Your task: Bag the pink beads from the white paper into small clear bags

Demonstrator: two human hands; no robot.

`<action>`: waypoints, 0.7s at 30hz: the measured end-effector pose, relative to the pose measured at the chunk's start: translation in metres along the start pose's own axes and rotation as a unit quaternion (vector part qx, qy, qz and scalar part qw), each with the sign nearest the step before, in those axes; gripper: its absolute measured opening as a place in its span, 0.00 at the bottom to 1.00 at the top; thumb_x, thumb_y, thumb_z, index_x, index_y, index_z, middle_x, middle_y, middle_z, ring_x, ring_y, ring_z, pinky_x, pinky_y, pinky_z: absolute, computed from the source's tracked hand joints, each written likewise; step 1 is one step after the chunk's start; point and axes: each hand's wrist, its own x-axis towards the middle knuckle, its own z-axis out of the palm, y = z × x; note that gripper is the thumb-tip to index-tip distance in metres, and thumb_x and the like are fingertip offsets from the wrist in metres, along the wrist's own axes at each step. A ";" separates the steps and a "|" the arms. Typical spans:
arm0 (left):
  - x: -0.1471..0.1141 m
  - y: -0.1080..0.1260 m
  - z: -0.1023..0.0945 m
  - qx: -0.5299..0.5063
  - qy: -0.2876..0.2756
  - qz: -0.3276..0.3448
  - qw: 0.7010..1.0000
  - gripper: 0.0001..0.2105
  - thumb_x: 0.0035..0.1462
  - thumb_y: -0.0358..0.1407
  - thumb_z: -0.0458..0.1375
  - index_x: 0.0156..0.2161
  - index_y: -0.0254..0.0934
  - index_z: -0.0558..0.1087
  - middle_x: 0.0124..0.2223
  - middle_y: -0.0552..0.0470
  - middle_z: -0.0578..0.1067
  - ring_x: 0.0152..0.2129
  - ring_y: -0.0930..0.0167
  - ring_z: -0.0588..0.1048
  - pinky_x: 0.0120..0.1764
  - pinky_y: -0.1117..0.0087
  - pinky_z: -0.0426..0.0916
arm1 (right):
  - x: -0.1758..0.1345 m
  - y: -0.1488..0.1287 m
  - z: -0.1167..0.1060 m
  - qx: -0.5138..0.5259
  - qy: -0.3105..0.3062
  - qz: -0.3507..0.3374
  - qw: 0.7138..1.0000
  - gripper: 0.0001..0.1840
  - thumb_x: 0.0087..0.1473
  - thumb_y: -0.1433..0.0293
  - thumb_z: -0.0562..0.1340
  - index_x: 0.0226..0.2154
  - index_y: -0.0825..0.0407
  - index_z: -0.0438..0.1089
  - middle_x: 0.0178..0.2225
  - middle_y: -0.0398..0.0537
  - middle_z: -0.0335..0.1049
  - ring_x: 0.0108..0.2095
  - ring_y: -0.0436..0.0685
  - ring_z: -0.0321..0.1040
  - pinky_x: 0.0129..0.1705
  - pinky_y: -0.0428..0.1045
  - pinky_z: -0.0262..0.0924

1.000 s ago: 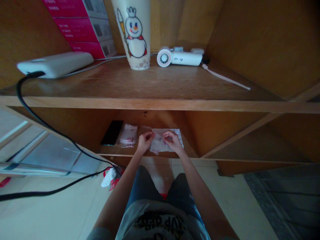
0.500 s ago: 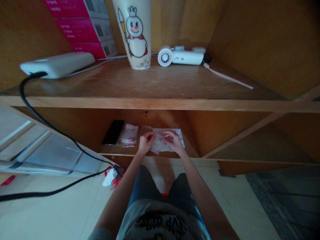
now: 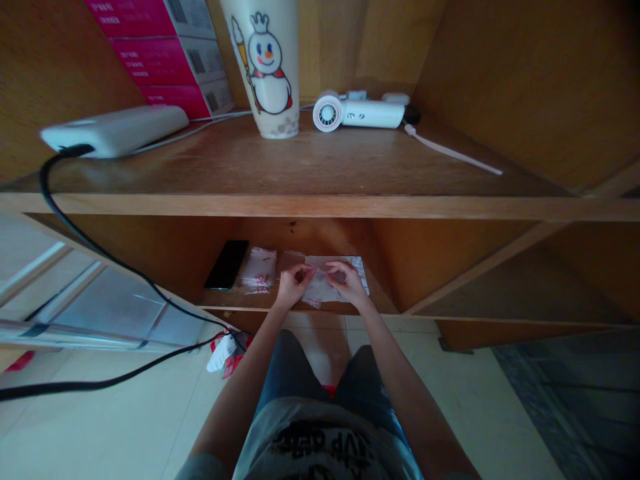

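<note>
On the lower shelf, my left hand (image 3: 294, 285) is closed in a pinch, thumb against forefinger. Facing it a short gap away, my right hand (image 3: 348, 283) is pinched the same way. Something thin and pale seems to be at the fingertips, too small to make out. Beneath both hands lies a whitish, crinkled plastic sheet or bag (image 3: 320, 289), with a small pink-printed piece (image 3: 313, 303) at its front edge. Left of my left hand rests a stack of small clear packets with pink print (image 3: 260, 269), beside a black phone (image 3: 227, 265).
The upper shelf (image 3: 340, 160) overhangs my hands. On it stand a snowman-printed cup (image 3: 267, 73), a white handheld fan (image 3: 365, 113), a white power bank-like block (image 3: 117, 130) and pink boxes (image 3: 160, 60). A black cable (image 3: 95, 247) hangs down at left. A red-and-white wrapper (image 3: 225, 355) lies on the floor.
My left hand's fingertips have shifted slightly to the right, toward my right hand. My right hand stays nearly in place, and the view has moved a little.
</note>
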 end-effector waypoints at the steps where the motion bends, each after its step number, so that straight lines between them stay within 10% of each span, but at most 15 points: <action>1: 0.000 0.000 0.000 0.000 -0.002 0.001 1.000 0.10 0.51 0.40 0.56 0.32 0.34 0.73 0.29 0.50 0.75 0.24 0.74 0.71 0.28 0.76 0.64 | 0.000 0.000 0.000 -0.001 0.001 -0.001 1.000 0.15 0.47 0.73 0.61 0.41 0.49 0.67 0.29 0.42 0.72 0.35 0.53 0.68 0.45 0.52 0.58; 21: -0.001 -0.002 0.001 0.007 -0.078 0.014 0.997 0.10 0.54 0.39 0.53 0.32 0.34 0.73 0.29 0.51 0.75 0.24 0.74 0.70 0.28 0.76 0.63 | 0.001 0.000 0.001 -0.012 -0.016 -0.010 1.000 0.10 0.47 0.74 0.61 0.35 0.49 0.70 0.31 0.44 0.73 0.36 0.54 0.69 0.43 0.51 0.59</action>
